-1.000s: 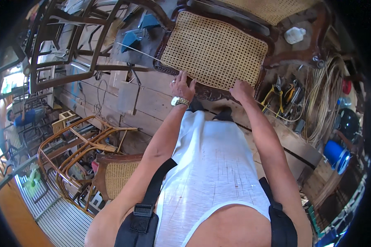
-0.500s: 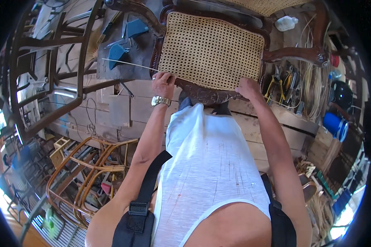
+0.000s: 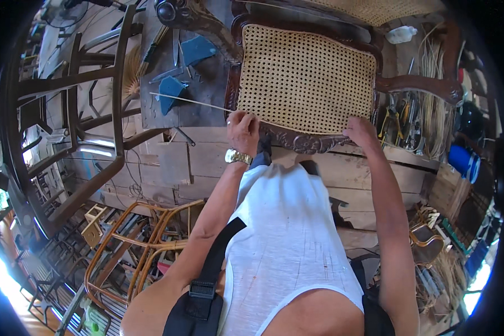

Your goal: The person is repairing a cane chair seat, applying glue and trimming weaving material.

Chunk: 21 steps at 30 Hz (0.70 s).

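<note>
In front of me stands a carved dark wooden chair (image 3: pixel 311 144) with a woven cane seat (image 3: pixel 308 78). My left hand (image 3: pixel 243 130) is closed at the seat's near left corner, pinching a thin pale cane strip (image 3: pixel 199 102). The strip's free end sticks out leftward over the work board. At the near right corner, my right hand (image 3: pixel 362 132) is closed with its fingertips pressed to the seat's edge. What lies under those fingers is hidden; they seem to be at the edge of the cane.
Blue angular pieces (image 3: pixel 198 50) and tools lie on a dark board (image 3: pixel 207 116) at left. Pliers (image 3: pixel 391 120) and a bundle of cane strands (image 3: pixel 433 61) are at right, near a white bottle (image 3: pixel 401 35). A dark chair frame (image 3: pixel 119 84) and a rattan frame (image 3: pixel 131 246) stand leftward.
The whole view has shifted, so the chair and both hands appear farther right and slightly lower. Both hands keep about the same places on the seat's near edge.
</note>
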Motion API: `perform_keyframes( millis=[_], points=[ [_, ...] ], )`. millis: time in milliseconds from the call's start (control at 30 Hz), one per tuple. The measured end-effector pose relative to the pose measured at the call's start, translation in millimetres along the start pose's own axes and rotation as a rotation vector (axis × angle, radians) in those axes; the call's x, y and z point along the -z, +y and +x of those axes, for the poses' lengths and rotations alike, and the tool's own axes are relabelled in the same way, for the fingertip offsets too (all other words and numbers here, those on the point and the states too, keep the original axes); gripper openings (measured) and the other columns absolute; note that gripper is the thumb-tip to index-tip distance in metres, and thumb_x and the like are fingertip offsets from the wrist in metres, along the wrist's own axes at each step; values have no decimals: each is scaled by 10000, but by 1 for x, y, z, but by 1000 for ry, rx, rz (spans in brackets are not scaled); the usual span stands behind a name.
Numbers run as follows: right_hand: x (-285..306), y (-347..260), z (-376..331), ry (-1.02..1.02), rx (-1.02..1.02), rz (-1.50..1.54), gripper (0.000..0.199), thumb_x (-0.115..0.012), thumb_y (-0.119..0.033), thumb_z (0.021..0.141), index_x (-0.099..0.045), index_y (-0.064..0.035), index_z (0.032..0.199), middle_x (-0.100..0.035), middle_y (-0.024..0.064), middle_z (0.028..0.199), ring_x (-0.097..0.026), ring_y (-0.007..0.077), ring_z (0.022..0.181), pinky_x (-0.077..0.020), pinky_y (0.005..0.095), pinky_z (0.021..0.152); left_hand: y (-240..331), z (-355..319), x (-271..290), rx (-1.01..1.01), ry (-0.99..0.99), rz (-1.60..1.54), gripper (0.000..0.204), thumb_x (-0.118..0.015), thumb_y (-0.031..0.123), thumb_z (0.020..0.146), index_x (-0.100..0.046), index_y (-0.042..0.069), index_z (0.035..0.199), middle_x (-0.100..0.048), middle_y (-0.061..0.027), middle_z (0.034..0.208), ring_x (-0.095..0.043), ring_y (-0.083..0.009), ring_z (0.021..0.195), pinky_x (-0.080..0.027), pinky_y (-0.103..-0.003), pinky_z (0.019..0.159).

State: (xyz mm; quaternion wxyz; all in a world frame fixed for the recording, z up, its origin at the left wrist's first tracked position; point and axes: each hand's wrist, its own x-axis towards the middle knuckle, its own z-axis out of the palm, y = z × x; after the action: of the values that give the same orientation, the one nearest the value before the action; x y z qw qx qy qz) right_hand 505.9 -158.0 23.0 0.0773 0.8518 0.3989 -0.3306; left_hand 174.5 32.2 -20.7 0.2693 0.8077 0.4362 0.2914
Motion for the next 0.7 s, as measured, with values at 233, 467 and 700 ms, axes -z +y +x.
perform_keyframes(
  millis=[233,467,700],
  points=[
    [-5,5,2,14,17,-11,294,-786,-275,766,-674,-61,933,-714,171,907,-694,371,909,-540,490,779,-25,14,24,240,162,76,355,-798,152,816,-600,33,1084,-561,-145,992,-567,-332,943,-480,-424,820],
    [-2,0,-3,43,38,-9,286,-787,-269,769,-676,-59,929,-713,178,884,-698,371,895,-545,485,768,-32,25,28,155,107,-22,377,-772,72,789,-596,52,1122,-561,-172,1086,-572,-370,1009,-493,-447,875],
    [1,-1,-3,20,32,5,299,-797,-277,773,-669,-51,920,-709,183,892,-696,367,889,-542,483,760,-25,32,10,108,129,-27,436,-750,0,777,-596,51,1182,-545,-178,1235,-568,-373,1121,-493,-419,956]
  ],
)
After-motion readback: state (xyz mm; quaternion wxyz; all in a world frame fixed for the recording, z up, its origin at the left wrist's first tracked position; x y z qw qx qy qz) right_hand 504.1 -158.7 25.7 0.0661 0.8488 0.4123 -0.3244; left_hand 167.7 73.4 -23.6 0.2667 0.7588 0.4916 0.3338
